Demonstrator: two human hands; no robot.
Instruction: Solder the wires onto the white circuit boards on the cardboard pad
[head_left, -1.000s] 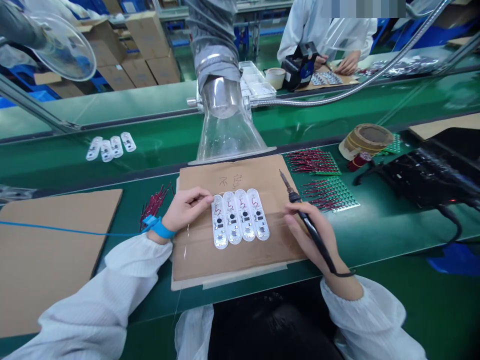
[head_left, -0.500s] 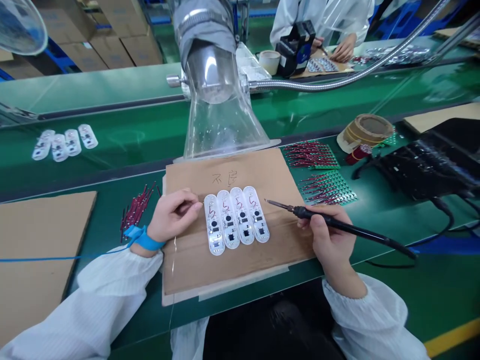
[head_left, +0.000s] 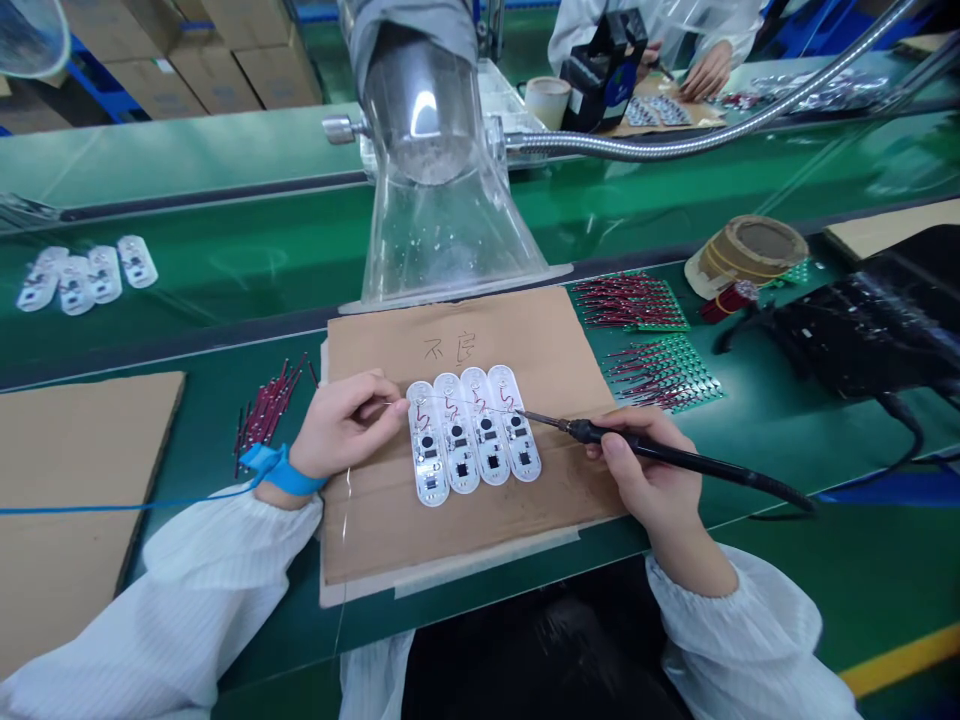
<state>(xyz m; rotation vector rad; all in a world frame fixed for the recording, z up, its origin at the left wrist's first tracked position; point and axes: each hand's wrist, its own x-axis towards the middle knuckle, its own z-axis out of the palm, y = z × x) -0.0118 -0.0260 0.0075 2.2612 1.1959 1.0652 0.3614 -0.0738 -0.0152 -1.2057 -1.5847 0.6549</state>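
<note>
Several white oval circuit boards (head_left: 462,466) lie side by side on a cardboard sheet (head_left: 375,540), each with thin red wires near its top. My right hand (head_left: 656,480) grips a black soldering iron (head_left: 581,430) like a pen, its tip at the rightmost board. To the left of the row, my left hand (head_left: 349,425) is closed in a pinch on a thin solder wire (head_left: 487,404). That wire stretches over the boards towards the iron's tip. A blue wrist strap (head_left: 289,472) circles my left wrist.
Above the cardboard hangs a clear fume hood (head_left: 450,235). Red wires (head_left: 268,405) lie at left; green boards with red wires (head_left: 667,370) lie at right, near a tape roll (head_left: 750,250). More white boards (head_left: 105,272) rest on the green belt. A co-worker's hand (head_left: 707,72) is across.
The soldering iron has moved left and slightly down, from beside the row to the rightmost board. Solder wire now shows across the boards. The boards on the belt have shifted left.
</note>
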